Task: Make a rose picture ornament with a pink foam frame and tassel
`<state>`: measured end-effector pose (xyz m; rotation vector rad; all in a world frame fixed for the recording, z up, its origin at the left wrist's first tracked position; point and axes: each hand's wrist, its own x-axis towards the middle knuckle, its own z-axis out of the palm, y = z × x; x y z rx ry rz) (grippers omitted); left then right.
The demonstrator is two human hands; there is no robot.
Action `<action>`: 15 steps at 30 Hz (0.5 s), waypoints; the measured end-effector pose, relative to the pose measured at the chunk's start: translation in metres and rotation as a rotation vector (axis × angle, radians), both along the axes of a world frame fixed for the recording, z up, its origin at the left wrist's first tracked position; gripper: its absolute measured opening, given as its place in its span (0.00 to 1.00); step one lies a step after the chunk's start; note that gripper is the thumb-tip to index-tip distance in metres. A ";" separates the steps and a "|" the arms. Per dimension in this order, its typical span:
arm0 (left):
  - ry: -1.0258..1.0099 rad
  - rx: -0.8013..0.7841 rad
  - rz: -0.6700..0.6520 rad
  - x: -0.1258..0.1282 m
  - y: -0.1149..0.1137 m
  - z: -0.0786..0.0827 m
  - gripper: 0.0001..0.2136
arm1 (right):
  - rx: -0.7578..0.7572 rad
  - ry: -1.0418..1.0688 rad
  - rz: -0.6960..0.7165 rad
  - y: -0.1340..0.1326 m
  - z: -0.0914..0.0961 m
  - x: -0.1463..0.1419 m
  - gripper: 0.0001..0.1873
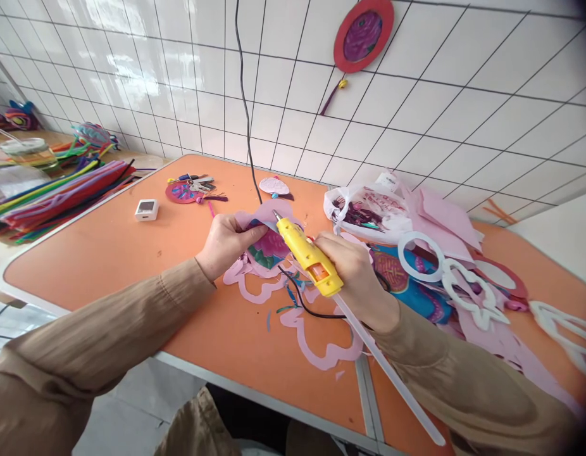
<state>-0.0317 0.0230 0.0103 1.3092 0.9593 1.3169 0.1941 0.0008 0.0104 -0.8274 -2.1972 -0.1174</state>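
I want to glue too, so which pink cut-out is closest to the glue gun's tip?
The pink cut-out in the left hand, with purple and green material; the wavy pink outlines lie on the table, farther from the glue gun.

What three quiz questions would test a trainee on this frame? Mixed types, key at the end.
1. Multiple choice: what does the right hand hold?
A) scissors
B) a yellow glue gun
C) a paintbrush

2. True or false: the left hand is empty.

3. Count: how many round, red-rimmed ornaments hang on the tiled wall?

Key:
1. B
2. False; it grips a pink piece.
3. One, with a tassel below it.
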 end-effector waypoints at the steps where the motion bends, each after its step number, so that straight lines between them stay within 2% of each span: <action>1: -0.005 0.002 0.001 0.000 0.000 0.000 0.08 | 0.010 0.002 -0.004 0.000 0.000 0.000 0.18; 9: 0.005 -0.010 0.005 0.001 0.001 -0.002 0.09 | -0.029 -0.040 -0.014 -0.002 0.000 -0.001 0.13; 15: -0.020 -0.035 0.001 0.000 0.000 -0.002 0.09 | -0.003 -0.039 -0.042 -0.003 0.002 0.001 0.16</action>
